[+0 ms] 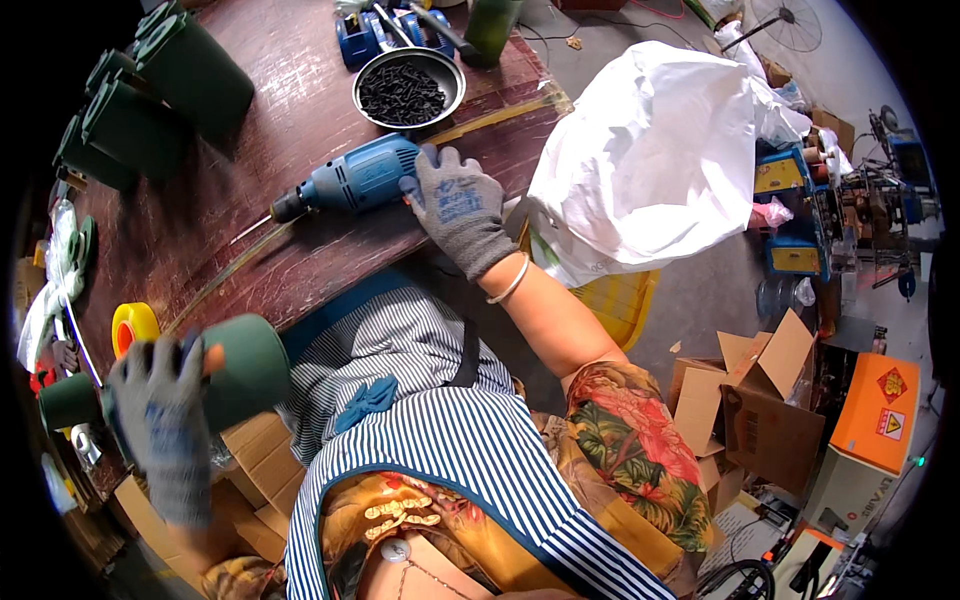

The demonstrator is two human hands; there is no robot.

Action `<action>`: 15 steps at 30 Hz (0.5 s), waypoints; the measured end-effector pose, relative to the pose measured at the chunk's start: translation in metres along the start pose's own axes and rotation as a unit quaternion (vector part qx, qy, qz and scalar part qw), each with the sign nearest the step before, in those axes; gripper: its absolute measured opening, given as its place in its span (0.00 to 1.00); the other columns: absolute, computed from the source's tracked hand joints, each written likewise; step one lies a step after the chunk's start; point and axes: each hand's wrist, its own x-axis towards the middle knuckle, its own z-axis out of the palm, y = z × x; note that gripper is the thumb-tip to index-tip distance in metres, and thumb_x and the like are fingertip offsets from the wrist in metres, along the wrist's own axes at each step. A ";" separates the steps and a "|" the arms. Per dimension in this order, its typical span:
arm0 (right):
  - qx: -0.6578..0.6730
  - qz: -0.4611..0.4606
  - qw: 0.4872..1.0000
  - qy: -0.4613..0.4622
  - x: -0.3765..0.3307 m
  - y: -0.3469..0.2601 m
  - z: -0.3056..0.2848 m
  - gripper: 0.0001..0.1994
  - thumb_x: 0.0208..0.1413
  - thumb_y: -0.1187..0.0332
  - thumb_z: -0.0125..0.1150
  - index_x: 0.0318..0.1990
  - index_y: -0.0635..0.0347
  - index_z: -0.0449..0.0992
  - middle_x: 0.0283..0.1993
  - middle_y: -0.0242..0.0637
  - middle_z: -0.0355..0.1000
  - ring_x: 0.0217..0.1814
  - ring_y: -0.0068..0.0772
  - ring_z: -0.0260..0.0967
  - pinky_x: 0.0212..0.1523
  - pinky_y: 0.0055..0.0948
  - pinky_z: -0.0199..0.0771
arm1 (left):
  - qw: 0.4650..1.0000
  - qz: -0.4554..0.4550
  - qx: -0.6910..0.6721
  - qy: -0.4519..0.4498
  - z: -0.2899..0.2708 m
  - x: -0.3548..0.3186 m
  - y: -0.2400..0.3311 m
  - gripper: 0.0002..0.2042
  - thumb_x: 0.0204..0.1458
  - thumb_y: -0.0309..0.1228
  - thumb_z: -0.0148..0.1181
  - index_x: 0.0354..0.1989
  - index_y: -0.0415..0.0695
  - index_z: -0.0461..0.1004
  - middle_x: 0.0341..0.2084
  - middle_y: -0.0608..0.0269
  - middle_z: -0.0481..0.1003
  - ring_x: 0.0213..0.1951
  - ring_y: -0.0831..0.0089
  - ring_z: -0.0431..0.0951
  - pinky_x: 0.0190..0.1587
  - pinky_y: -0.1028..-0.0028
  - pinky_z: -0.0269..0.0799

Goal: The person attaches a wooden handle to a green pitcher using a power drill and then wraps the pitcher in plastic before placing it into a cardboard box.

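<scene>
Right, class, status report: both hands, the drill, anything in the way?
Right hand gripping blue drill lying on table. Left hand holding green roll. Bowl of black screws just behind drill; bit end unobstructed.

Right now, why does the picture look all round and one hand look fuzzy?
In the head view, the fisheye lens bends the table edge and blackens the corners; the left hand on the green cylinder is blurred, while the right hand on the blue drill looks sharp.
</scene>
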 end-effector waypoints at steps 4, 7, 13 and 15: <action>0.106 -0.054 0.986 0.120 -0.014 0.033 -0.094 0.12 0.56 0.57 0.63 0.40 0.55 0.74 0.31 0.37 0.72 0.32 0.41 0.75 0.30 0.41 0.75 | 0.997 0.001 0.076 -0.018 0.037 0.053 0.016 0.17 0.51 0.30 0.55 0.51 0.46 0.75 0.47 0.59 0.72 0.55 0.58 0.69 0.61 0.57 0.63; -0.092 -0.028 0.989 0.111 -0.009 0.160 -0.141 0.11 0.50 0.66 0.63 0.40 0.56 0.75 0.33 0.40 0.76 0.35 0.42 0.76 0.40 0.38 0.75 | 0.998 -0.018 0.061 -0.028 0.042 0.076 0.023 0.18 0.51 0.28 0.55 0.53 0.43 0.74 0.48 0.57 0.72 0.56 0.57 0.68 0.64 0.57 0.60; 0.121 0.217 0.866 -0.434 0.105 0.321 -0.142 0.11 0.48 0.63 0.66 0.37 0.59 0.83 0.27 0.35 0.79 0.32 0.36 0.78 0.39 0.33 0.80 | 0.989 0.064 0.063 0.114 0.030 0.087 0.037 0.25 0.49 0.27 0.59 0.59 0.51 0.71 0.61 0.61 0.67 0.65 0.57 0.63 0.68 0.52 0.58; 0.361 0.147 0.825 -0.408 0.103 0.304 -0.157 0.15 0.57 0.62 0.67 0.42 0.68 0.78 0.41 0.42 0.77 0.42 0.33 0.77 0.42 0.31 0.81 | 0.976 0.122 -0.036 0.179 -0.004 0.079 0.070 0.28 0.47 0.28 0.63 0.60 0.56 0.71 0.66 0.63 0.64 0.69 0.56 0.60 0.69 0.49 0.57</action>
